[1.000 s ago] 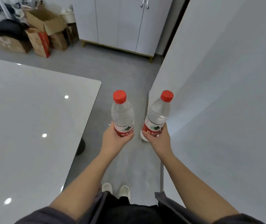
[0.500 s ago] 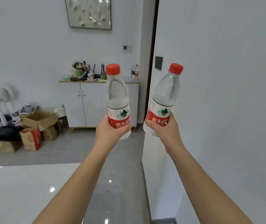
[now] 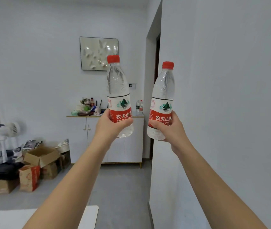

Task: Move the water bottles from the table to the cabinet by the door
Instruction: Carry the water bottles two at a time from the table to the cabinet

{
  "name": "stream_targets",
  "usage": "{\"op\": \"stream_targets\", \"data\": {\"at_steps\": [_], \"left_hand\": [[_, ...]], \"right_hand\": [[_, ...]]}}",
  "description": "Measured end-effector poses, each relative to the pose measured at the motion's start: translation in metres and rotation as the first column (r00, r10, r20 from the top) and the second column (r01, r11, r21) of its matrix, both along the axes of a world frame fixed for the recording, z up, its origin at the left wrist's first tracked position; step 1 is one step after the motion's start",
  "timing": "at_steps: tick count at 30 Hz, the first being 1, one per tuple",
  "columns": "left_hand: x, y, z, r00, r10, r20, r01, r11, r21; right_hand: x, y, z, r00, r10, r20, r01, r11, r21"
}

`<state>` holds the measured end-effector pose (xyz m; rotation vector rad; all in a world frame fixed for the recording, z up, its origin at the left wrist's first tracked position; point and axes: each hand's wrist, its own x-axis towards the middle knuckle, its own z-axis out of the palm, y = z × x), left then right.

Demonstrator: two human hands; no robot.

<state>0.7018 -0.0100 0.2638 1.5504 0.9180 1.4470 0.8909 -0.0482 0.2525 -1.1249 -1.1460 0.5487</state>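
- Hands are both raised at mid-frame: the left hand [image 3: 110, 128] is wrapped round the red label of one water bottle [image 3: 118, 90], and the right hand [image 3: 171, 132] is wrapped round the label of a second water bottle [image 3: 163, 93].
- Both bottles are held upright, apart from each other and clear of any surface.
- Step judged: carry phase. The bottles are off the table [image 3: 88, 217], whose white corner is seen at bottom centre-left.
- The cabinet [image 3: 96, 141] is seen at frame centre behind the bottles, beside the dark doorway [image 3: 156, 76] and well apart from the hands.
- Its top is loaded with clutter [image 3: 87, 108] on the left part, and two small bottles [image 3: 139, 105] are stood at the right end. The stretch between is partly hidden.
- Next move judged: the floor [image 3: 123, 187] is to be crossed with the white wall [image 3: 222, 113] at frame right kept clear. The bottles are then to be set down upright on a free patch and released.
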Motion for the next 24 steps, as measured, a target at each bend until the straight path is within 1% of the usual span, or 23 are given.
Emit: {"op": "stream_targets", "data": {"at_steps": [4, 15, 24], "left_hand": [[-0.002, 0.005, 0.002, 0.999, -0.012, 0.036, 0.013, 0.999, -0.033], [-0.006, 0.038, 0.005, 0.999, -0.020, 0.027, 0.020, 1.000, -0.001], [0.012, 0.102, 0.013, 1.000, 0.011, -0.015, -0.011, 1.000, 0.021]], "right_hand": [[-0.005, 0.006, 0.003, 1.000, 0.014, 0.017, -0.014, 1.000, 0.004], [-0.004, 0.036, 0.009, 0.998, 0.021, 0.060, -0.022, 1.000, 0.020], [0.017, 0.099, 0.012, 0.997, -0.017, 0.074, 0.015, 1.000, 0.020]]}}
